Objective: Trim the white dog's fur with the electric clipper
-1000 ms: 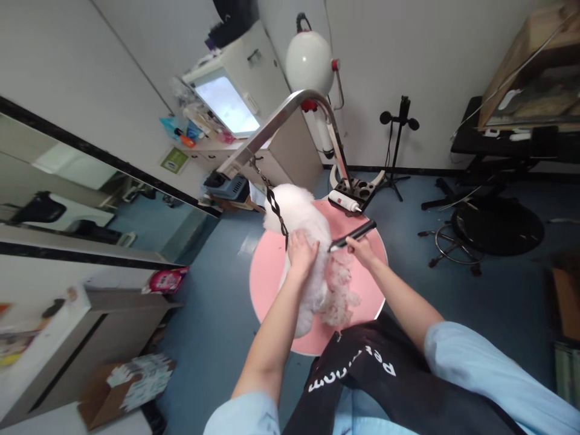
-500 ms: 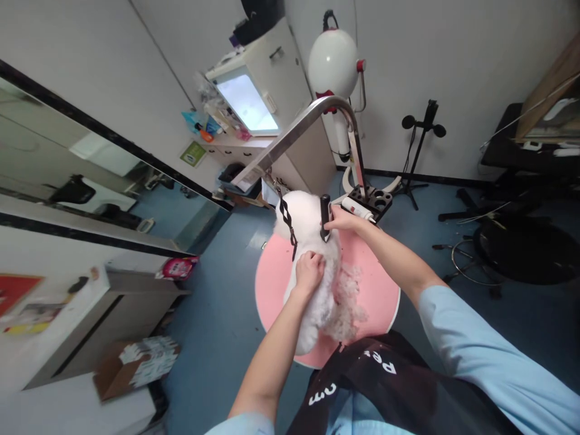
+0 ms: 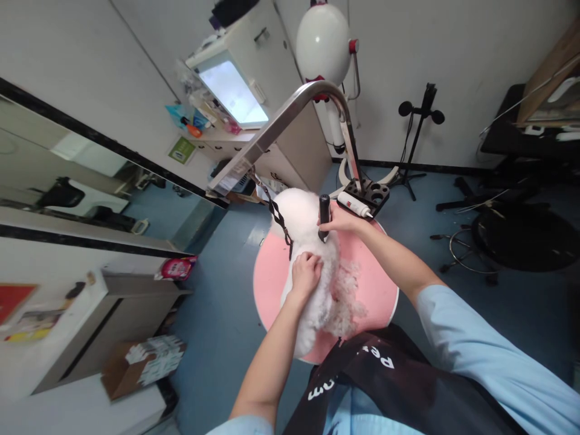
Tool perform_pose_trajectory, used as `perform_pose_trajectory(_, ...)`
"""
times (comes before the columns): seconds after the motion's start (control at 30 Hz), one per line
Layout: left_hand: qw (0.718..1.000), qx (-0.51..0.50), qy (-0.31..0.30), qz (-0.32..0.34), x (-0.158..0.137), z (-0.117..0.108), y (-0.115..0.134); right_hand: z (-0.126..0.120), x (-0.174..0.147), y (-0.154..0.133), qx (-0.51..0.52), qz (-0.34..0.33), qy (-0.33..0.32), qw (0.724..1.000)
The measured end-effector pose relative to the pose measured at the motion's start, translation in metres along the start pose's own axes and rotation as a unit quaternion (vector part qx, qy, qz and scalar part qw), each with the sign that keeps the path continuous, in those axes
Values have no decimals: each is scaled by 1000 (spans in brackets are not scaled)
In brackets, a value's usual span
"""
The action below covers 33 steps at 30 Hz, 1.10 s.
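A fluffy white dog is on the round pink table, its head end away from me. My right hand is closed around a black hair clipper, held upright with its lower end at the dog's right shoulder. Curled fingers of my left hand grip the coat on the dog's back, just behind the neck. A black strap runs from the metal arm down to the dog's neck. Loose fur clippings lie along the dog's right side.
Beyond the table's far edge, a black holder tray carries a white bottle. A white dryer stands behind the arm. To the right are a black stand and a black stool. A mirror lines the left wall.
My view has shifted slightly, so the background sits a little further left and up. The clipper has tilted a little in my right hand. My left hand stays on the dog's back.
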State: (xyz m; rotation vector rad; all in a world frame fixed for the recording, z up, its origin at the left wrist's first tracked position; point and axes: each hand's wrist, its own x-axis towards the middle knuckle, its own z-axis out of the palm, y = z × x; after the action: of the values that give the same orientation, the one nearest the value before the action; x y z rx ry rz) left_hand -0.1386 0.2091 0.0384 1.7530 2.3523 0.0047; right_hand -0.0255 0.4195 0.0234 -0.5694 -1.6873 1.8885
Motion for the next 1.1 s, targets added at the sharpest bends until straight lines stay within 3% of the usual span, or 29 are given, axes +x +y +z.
perform_pose_trajectory(0.3, 1000, -8, 7, 7, 0, 4, -3, -2, -20, 14, -11, 28, -12, 999)
perform_pose_trajectory(0.5, 999, -5, 24, 21, -1, 5, -3, -17, -26, 30, -23, 47, -37, 998)
perform_pose_trajectory(0.67, 999, -5, 26, 24, 0, 7, -3, -17, -19, 35, 19, 2, 79, 997)
perform_pose_trajectory(0.87, 999, -7, 30, 25, 1, 10, -5, -3, -17, 36, 29, -7, 54, 998)
perform_pose_trajectory(1.1, 1000, -5, 24, 17, 1, 9, -5, -6, -32, 51, 37, 4, 56, 998)
